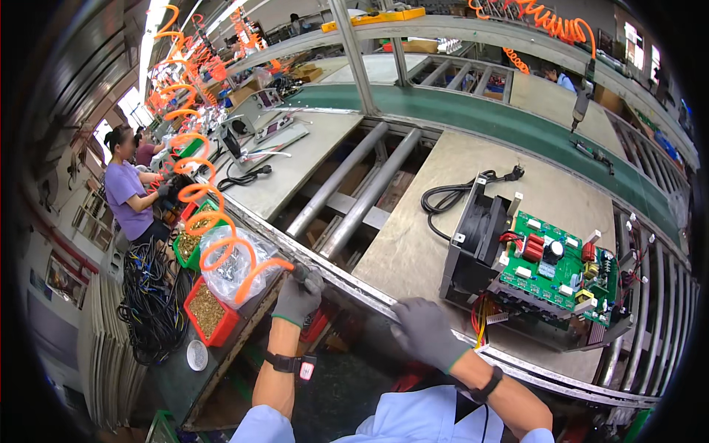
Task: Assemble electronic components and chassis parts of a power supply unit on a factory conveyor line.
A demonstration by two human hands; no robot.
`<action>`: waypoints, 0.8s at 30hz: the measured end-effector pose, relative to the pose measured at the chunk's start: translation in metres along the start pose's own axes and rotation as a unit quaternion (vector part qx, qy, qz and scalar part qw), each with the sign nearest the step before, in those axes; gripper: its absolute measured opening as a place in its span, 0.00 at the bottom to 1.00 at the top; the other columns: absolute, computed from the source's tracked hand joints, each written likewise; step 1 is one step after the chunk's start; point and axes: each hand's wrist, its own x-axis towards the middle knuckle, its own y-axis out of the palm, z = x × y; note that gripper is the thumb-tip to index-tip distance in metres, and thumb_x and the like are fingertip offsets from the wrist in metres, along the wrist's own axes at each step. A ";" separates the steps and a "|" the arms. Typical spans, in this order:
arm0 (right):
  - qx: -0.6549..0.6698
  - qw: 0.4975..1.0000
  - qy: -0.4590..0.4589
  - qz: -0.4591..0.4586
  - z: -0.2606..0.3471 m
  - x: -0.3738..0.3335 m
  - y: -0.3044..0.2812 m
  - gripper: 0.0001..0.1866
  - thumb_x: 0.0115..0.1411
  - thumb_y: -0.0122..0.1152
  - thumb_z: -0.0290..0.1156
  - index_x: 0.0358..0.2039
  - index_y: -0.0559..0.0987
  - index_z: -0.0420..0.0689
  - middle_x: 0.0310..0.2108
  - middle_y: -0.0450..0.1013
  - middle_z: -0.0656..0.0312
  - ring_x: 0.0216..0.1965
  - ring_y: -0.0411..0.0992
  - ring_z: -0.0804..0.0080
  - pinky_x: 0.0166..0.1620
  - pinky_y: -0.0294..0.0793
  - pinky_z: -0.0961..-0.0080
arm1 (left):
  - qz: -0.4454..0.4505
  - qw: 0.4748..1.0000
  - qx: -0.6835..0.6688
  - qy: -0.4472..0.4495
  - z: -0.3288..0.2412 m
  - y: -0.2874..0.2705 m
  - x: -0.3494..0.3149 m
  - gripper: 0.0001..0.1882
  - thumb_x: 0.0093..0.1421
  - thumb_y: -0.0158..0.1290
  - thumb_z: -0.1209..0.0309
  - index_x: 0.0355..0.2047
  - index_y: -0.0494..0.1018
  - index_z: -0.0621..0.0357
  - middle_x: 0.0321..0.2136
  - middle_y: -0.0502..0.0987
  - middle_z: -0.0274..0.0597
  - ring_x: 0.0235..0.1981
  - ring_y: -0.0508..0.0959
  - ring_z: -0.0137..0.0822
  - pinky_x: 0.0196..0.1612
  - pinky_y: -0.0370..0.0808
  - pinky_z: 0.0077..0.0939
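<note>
My left hand [298, 297], in a grey glove, is closed around a dark fitting or tool at the end of an orange coiled air hose [260, 279]; the fingers hide most of it. Above the bench's front rail is my gloved right hand [430, 334], slightly blurred, its fingers loosely apart with nothing visible in them. Right of it sits an open electrical unit with a green circuit board [554, 258], a black fan housing [480, 229] and red and yellow wires [484, 319]. A black power cord [447, 193] with a plug lies behind it.
Left of me, a red bin [210, 314] of small brass-coloured parts, a plastic bag [233, 258] and a green bin [193, 244] stand beside bundled black cables [151, 288]. Metal rollers [369, 193] separate two boards. A green conveyor belt [473, 118] runs behind. A person [127, 188] works at far left.
</note>
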 end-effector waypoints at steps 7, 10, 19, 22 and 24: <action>-0.059 0.997 -0.039 0.026 -0.011 0.081 0.061 0.20 0.58 0.62 0.42 0.47 0.76 0.45 0.48 0.73 0.56 0.55 0.69 0.58 0.60 0.64 0.55 | 0.061 0.908 0.325 0.258 -0.026 -0.013 0.024 0.04 0.62 0.52 0.73 0.32 0.70 0.61 0.23 0.73 0.33 0.24 0.75 0.29 0.29 0.77 0.22; -0.063 0.998 -0.025 -0.007 -0.011 0.109 0.075 0.24 0.59 0.61 0.48 0.48 0.78 0.42 0.50 0.74 0.53 0.56 0.69 0.55 0.58 0.65 0.53 | -0.118 0.462 0.739 0.476 -0.007 -0.015 0.015 0.12 0.58 0.59 0.74 0.39 0.73 0.69 0.31 0.80 0.39 0.31 0.79 0.33 0.37 0.78 0.28; -0.106 0.992 0.030 0.066 -0.016 0.119 0.071 0.17 0.53 0.62 0.50 0.28 0.85 0.49 0.36 0.80 0.60 0.43 0.77 0.63 0.46 0.72 0.65 | 0.158 0.962 0.221 -0.001 0.109 0.014 -0.056 0.18 0.66 0.50 0.73 0.54 0.71 0.68 0.49 0.77 0.53 0.49 0.79 0.44 0.52 0.78 0.33; -0.103 0.992 0.002 0.073 -0.019 0.111 0.064 0.23 0.56 0.60 0.55 0.33 0.84 0.47 0.38 0.79 0.59 0.46 0.74 0.64 0.52 0.68 0.64 | 0.199 0.947 0.250 -0.035 0.114 0.018 -0.049 0.17 0.66 0.49 0.74 0.54 0.71 0.68 0.48 0.77 0.53 0.49 0.79 0.44 0.52 0.79 0.33; -0.100 0.994 -0.016 0.032 -0.028 0.096 0.057 0.24 0.57 0.59 0.57 0.34 0.84 0.47 0.38 0.79 0.59 0.46 0.74 0.63 0.52 0.68 0.64 | 0.240 0.923 0.300 -0.031 0.112 0.024 -0.041 0.16 0.64 0.49 0.77 0.52 0.72 0.69 0.46 0.78 0.52 0.49 0.80 0.43 0.52 0.79 0.32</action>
